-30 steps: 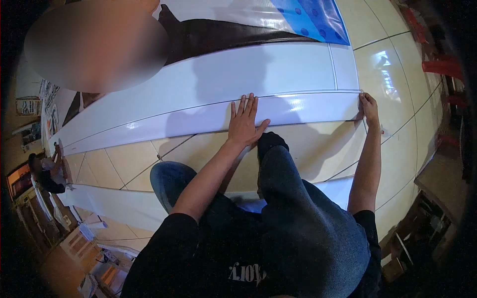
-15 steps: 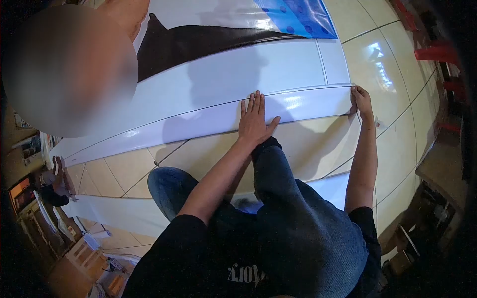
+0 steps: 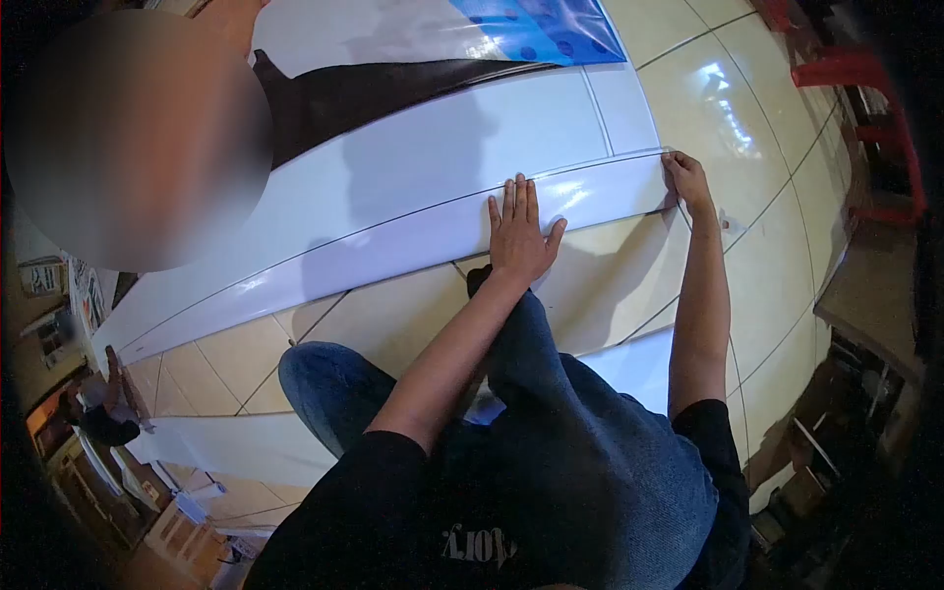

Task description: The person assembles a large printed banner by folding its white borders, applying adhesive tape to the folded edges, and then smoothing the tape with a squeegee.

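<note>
A long white sheet with a folded strip along its near edge lies on the tiled floor. My left hand lies flat on this strip, fingers spread and pointing away from me. At the strip's right end, the fingers of my right hand are closed on the corner of the sheet. A dark printed shape and a blue printed piece are at the far side of the sheet.
Another person is at the far left, a hand at the strip's left end. A second white strip runs behind my legs. Red plastic chairs stand at the right. Wooden items are at the lower left.
My left hand has shifted slightly rightward along the folded strip. My right hand remains at the corner. The whole view has moved a little.
</note>
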Motion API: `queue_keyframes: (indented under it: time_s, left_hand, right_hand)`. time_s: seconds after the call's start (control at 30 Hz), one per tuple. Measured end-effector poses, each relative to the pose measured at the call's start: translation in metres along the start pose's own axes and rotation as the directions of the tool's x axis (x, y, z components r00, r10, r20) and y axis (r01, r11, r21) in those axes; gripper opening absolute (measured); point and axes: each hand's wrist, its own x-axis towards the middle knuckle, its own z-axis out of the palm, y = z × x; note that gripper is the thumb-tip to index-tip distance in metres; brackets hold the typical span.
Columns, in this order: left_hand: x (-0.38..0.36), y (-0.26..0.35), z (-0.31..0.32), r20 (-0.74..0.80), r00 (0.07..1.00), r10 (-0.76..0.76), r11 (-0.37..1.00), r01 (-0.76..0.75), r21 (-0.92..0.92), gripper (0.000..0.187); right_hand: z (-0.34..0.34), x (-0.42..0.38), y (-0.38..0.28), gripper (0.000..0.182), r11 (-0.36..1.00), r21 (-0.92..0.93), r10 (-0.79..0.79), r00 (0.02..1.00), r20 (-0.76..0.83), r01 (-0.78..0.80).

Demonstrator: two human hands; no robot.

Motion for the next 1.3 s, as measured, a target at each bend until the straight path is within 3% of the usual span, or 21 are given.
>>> queue_keyframes:
  time_s: [0.1,0.17,0.4,0.7,1.0,1.3]
  left_hand:
    - [0.005,0.008,0.003,-0.012,1.0,0.015,1.0,-0.015,0.004,0.083]
    - [0.008,0.013,0.005,0.013,1.0,0.009,1.0,-0.009,0.002,0.082]
    - [0.017,0.027,0.014,-0.023,0.998,0.062,0.998,-0.062,-0.003,0.081]
    - [0.025,0.047,0.026,-0.083,0.983,0.163,0.986,-0.164,-0.008,0.082]
    - [0.039,0.068,0.028,-0.009,0.991,0.132,0.991,-0.132,-0.026,0.08]
    - [0.058,0.084,0.035,-0.034,0.973,0.227,0.974,-0.228,-0.014,0.08]
  right_hand:
    - [-0.007,0.006,0.004,0.03,0.998,-0.049,0.053,0.996,0.073,-0.049]
    - [-0.003,0.005,0.005,0.029,0.993,-0.108,-0.045,0.999,0.02,0.047]
    - [-0.001,-0.001,-0.005,0.029,1.0,-0.012,-0.012,0.998,0.058,0.013]
    - [0.004,0.001,0.0,0.031,0.974,-0.208,-0.11,0.99,-0.092,0.089]
    - [0.003,0.004,-0.004,0.034,0.955,-0.294,-0.065,0.995,-0.081,0.038]
    - [0.002,0.005,-0.002,0.037,0.964,-0.266,-0.018,0.997,-0.071,-0.001]
